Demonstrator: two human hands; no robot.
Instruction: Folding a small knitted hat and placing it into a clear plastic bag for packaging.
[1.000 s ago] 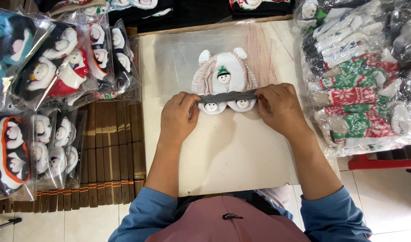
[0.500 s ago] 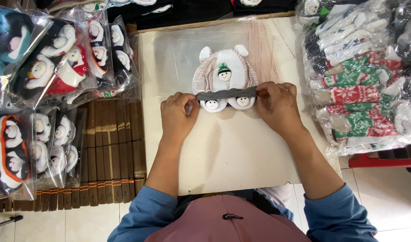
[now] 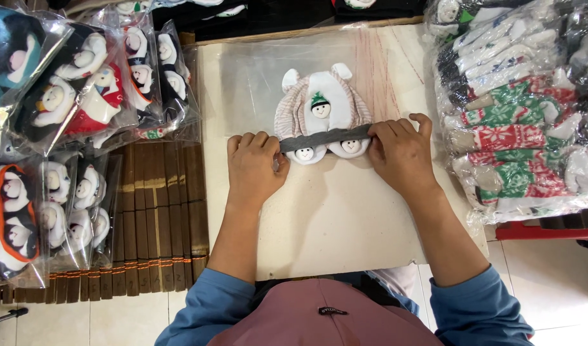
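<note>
At the near edge of the view, a mauve lap and two blue sleeves frame a pale board point(image 3: 332, 230) that serves as the counter, its bare lower half kept free as working room. On it, the left hand point(image 3: 254, 168) lies palm down with fingers curled, pinching one end of a dark grey band point(image 3: 325, 137); the right hand point(image 3: 401, 154) does the same at the other end. Both hands are closed on the band and set apart, so it runs taut and level between them across a small bundle of novelty socks point(image 3: 322, 115). Held this way, the band appears to press the bundle flat and keep the pairs together. The socks are striped pinkish grey with a white middle; one little snowman-like face sits above the band and two more peek out below it. The bundle rests on a clear plastic bag point(image 3: 255, 83) spread flat over the far half of the board, its mouth seemingly toward the person. To the left, on a slatted wooden mat point(image 3: 159, 211), lie bagged packs of similar socks point(image 3: 70, 96). To the right, a wrapped stack of red, green and white patterned socks point(image 3: 518, 128) lies well apart.
</note>
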